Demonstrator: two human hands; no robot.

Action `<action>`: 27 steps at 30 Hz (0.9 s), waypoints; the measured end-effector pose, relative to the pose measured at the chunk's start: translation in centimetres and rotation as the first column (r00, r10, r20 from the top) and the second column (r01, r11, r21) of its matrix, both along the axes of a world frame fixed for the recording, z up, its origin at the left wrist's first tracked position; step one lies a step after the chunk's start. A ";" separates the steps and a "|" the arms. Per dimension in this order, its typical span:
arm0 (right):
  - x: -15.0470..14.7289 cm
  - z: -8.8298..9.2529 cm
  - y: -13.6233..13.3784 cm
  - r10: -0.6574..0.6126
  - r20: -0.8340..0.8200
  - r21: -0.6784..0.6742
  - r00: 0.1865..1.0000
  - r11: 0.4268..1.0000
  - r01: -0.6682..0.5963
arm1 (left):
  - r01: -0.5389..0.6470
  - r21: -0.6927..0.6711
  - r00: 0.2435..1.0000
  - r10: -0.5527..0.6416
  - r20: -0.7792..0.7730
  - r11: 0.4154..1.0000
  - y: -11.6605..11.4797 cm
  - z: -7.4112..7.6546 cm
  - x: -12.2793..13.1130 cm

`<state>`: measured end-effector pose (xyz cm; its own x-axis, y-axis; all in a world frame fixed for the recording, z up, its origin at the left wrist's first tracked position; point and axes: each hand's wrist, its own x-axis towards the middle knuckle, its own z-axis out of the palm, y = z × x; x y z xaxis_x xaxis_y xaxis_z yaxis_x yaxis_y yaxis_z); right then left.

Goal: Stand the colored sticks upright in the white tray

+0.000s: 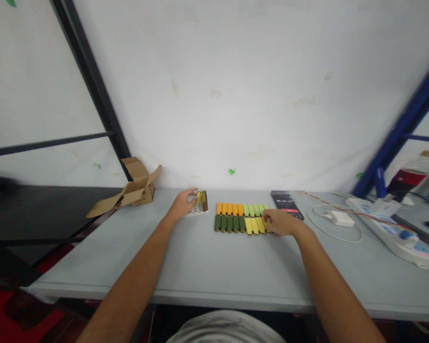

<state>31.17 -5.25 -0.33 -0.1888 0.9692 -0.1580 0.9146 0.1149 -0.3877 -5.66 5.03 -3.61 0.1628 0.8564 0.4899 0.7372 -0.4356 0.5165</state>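
My left hand (184, 203) is at a small white tray (200, 212) with rows of round holes. Its thumb and fingers close around a small yellow strip (199, 196) standing over the tray. Dark brown pieces with yellowish tops (204, 201) stand at the tray's right side. My right hand (281, 222) pinches at the right end of a row of yellow strips (254, 226), its fingertips partly hidden. Beside these lie dark green strips (229, 224), with orange strips (229, 209) and light green strips (253, 210) behind them.
An open cardboard box (137, 189) stands at the back left of the grey table (214, 271). Behind my right hand lies a phone (288, 206) showing a timer. Farther right are a white charger (342, 218) with its cable and a power strip (393, 233). A wall rises behind.
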 end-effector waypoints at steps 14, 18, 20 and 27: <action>2.2 -0.5 0.4 0.159 -0.058 -0.066 0.986 0.984 -0.163 | 0.103 -0.129 0.994 -0.099 0.034 0.986 0.1 -0.6 -0.6; 2.6 -0.9 0.8 0.183 -0.064 -0.082 0.981 0.979 -0.188 | 0.103 -0.148 0.994 -0.099 0.038 0.984 0.0 -0.4 -0.6; 2.8 -1.0 1.1 0.189 -0.084 -0.066 0.978 0.979 -0.195 | 0.115 -0.145 0.993 -0.109 0.048 0.983 0.2 -0.6 -0.8; 3.2 -0.5 1.1 0.228 -0.165 0.060 0.960 0.973 -0.221 | 0.067 -0.108 0.994 -0.057 0.096 0.992 1.2 -1.4 -1.9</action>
<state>34.39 -4.19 -0.84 -0.4233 0.9036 -0.0667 0.7848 0.3288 -0.5254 -7.60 6.21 -4.97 0.1758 0.8959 0.4080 0.6576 -0.4153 0.6285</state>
